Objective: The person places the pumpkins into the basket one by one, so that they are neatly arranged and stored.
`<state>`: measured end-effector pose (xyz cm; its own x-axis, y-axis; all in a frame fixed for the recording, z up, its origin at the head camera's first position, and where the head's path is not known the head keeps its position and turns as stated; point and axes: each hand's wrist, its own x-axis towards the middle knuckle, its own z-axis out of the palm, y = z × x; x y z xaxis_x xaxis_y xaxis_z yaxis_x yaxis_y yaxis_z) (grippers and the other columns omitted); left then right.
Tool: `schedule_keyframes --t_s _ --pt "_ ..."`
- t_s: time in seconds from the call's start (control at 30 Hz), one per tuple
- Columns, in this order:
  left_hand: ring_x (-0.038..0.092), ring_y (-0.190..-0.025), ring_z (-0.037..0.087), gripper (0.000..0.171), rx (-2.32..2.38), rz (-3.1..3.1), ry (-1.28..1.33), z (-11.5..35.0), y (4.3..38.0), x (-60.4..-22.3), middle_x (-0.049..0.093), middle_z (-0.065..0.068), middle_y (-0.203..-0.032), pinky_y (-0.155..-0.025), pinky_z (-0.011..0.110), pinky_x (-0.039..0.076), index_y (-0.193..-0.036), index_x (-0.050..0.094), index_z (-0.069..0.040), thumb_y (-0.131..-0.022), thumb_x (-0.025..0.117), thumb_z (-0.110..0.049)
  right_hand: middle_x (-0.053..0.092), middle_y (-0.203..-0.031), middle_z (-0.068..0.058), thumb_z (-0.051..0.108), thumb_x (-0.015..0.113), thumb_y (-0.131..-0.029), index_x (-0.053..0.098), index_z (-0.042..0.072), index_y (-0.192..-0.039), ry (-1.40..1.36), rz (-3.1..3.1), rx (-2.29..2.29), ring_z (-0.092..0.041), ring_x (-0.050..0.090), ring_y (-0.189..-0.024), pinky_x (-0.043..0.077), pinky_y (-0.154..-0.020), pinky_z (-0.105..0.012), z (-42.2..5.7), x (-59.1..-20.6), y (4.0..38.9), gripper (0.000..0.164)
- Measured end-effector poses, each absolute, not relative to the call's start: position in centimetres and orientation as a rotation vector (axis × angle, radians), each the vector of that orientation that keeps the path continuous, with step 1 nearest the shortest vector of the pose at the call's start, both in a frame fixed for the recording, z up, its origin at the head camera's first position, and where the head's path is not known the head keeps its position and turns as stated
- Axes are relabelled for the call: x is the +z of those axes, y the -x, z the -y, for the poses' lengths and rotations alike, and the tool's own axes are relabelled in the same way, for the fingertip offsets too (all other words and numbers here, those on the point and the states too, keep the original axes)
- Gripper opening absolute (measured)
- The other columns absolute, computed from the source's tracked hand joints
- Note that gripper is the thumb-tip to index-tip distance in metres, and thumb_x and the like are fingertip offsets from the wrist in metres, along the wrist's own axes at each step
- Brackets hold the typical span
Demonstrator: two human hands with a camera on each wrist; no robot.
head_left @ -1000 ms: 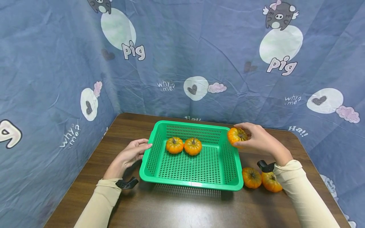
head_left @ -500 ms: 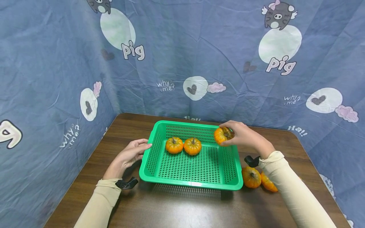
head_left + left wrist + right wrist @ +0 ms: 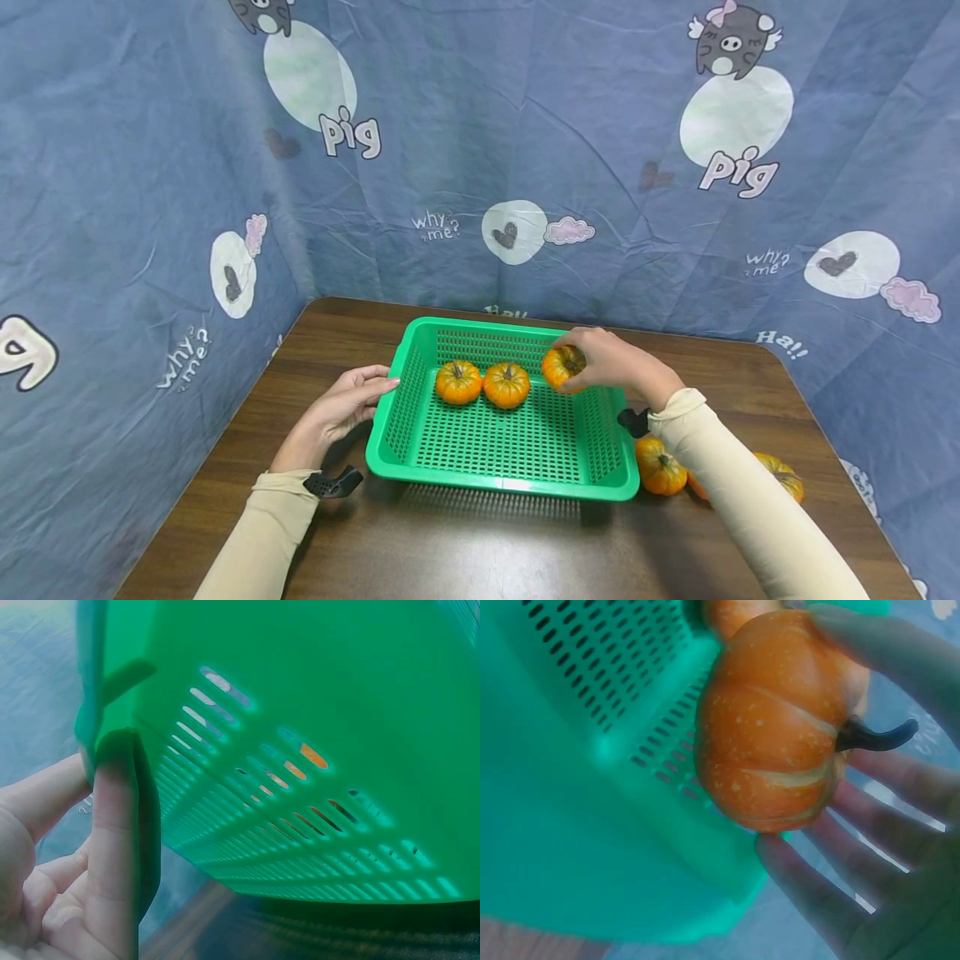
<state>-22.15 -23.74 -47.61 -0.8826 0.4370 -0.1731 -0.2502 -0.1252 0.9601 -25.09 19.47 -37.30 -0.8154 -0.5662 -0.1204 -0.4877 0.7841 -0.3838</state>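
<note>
A green perforated plastic basket [image 3: 502,482] stands on the table. My left hand [image 3: 341,408] holds its left rim, thumb at the top edge; in the left wrist view that hand [image 3: 112,855] has fingers against the basket's outer side. Over the right part of the basket, my right hand [image 3: 618,362] grips a small orange pumpkin [image 3: 559,367] between thumb and fingers. Its dark curved stem shows in the right wrist view, on the pumpkin [image 3: 769,727] facing the palm. Two more pumpkins, a left one [image 3: 458,382] and a right one [image 3: 507,386], sit side by side inside the basket.
To the basket's right, a pumpkin [image 3: 660,467] rests on the brown wooden table [image 3: 465,554]. Another pumpkin [image 3: 697,487] is mostly hidden by the right sleeve, and a third pumpkin [image 3: 782,477] shows beyond it. Blue patterned cloth [image 3: 465,108] hangs behind and at the left.
My right hand has carried the pumpkin leftward from the basket's right rim to above its inside, slightly lower now. My left hand and the basket have stayed in place.
</note>
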Motion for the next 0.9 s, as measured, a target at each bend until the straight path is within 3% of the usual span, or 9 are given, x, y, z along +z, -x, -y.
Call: schedule_keyframes --t_s 0.43,0.9 --pt "0.076 -0.089 0.008 0.021 2.046 -1.716 -0.196 23.7 22.3 -47.7 0.073 -0.002 -0.103 -0.077 0.027 0.067 -0.127 0.053 -0.003 -0.108 0.055 -0.012 0.069 -0.128 -0.008 0.026 0.088 -0.083 0.066 0.007 -0.134 0.893 -2.708 -0.315 -0.022 0.063 -0.106 0.058 -0.086 -0.037 -17.4 -38.8 25.8 0.059" --pt "0.076 -0.089 0.008 0.021 2.050 -1.716 -0.210 23.8 22.3 -48.0 0.073 -0.002 -0.104 -0.076 0.026 0.066 -0.128 0.054 -0.004 -0.108 0.055 -0.012 0.066 -0.135 -0.012 0.024 0.086 -0.086 0.062 0.007 -0.139 0.801 -2.638 -0.218 -0.030 0.062 -0.121 0.058 -0.100 -0.045 -15.9 -39.7 26.1 0.061"
